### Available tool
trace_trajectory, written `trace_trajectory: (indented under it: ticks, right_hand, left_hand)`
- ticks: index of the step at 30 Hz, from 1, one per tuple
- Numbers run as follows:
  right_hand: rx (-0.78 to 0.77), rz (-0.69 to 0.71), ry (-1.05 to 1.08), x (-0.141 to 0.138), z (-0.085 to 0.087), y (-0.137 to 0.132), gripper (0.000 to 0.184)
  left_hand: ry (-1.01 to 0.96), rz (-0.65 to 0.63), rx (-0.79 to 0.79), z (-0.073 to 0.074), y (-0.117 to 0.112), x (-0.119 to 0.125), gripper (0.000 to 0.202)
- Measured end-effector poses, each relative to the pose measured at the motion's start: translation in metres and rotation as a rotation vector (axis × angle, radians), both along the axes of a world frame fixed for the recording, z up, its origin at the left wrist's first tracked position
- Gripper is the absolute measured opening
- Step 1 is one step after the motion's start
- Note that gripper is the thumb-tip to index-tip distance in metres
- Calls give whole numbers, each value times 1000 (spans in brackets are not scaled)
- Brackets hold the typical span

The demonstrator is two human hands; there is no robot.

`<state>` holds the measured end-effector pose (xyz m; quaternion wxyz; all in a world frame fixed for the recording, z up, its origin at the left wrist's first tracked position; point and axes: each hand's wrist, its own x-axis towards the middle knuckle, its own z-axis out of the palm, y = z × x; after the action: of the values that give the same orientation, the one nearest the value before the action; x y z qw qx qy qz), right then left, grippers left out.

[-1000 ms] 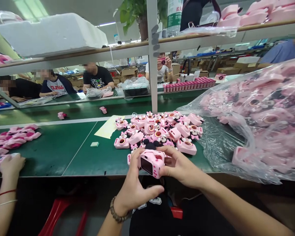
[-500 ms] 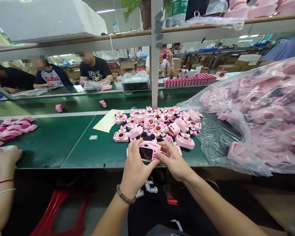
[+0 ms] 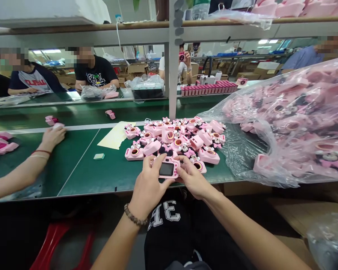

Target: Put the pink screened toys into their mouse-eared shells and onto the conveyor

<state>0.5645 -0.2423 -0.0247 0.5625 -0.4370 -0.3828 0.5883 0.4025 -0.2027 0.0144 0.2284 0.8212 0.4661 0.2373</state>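
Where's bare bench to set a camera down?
Best: green bench between the pale seam and left hand, nearer than the yellow sheet; dodge the small block. Narrower: between the pink pile and plastic bag. Left of the seam is partly bare, but a co-worker's arm crosses it. Crowded: pile and bag.

By the near edge of the table [image 3: 81, 170], the left hand [image 3: 148, 185] covers one end of the camera [image 3: 166, 169], whose front faces out of sight. Toward the table's right side, the plastic bag [image 3: 295, 116] runs out of view, as does a co-worker's arm [image 3: 19, 177] at left.
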Motion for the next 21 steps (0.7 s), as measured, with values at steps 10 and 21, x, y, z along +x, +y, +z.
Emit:
trace_trajectory:
  ticks: [10, 21]
  right_hand:
    - [-3, 73, 22, 6, 4, 4, 41]
    - [-43, 383, 443, 1, 1, 26, 59]
  left_hand:
    - [-75, -111, -188, -7, 17, -24, 70]
    - [-228, -26, 499, -42, 26, 5, 67]
